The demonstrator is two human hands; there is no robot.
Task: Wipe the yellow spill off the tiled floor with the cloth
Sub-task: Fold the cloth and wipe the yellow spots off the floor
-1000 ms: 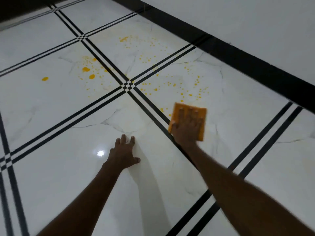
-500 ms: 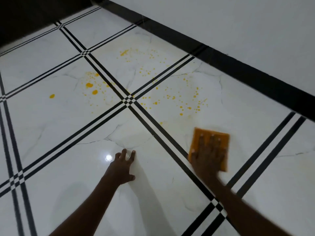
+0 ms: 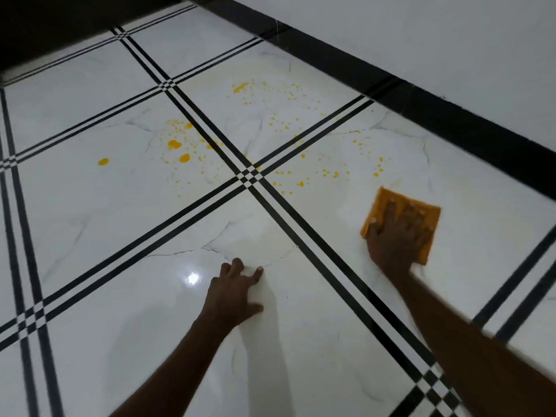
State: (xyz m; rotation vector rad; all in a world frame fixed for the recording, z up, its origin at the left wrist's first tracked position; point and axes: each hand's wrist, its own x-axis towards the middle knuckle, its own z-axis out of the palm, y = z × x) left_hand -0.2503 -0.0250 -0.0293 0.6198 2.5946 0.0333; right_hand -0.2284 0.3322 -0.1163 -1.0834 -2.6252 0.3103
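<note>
Dim, cool, even lighting. One small bright glare spot (image 3: 193, 278) on glossy tiled floor (image 3: 120, 206), lower centre of frame. Soft shadow beside left hand (image 3: 233, 293). Motion blur on right hand (image 3: 394, 236) and cloth (image 3: 421, 210). Upper left corner dark. Tile lines bowed by wide-angle distortion at edges.

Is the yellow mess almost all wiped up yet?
Not yet. The floor near the person looks clean already. The right hand presses the orange cloth flat on the tile; the left hand leans on the floor. Lots of yellow drops wait farther away, across three tiles.
</note>
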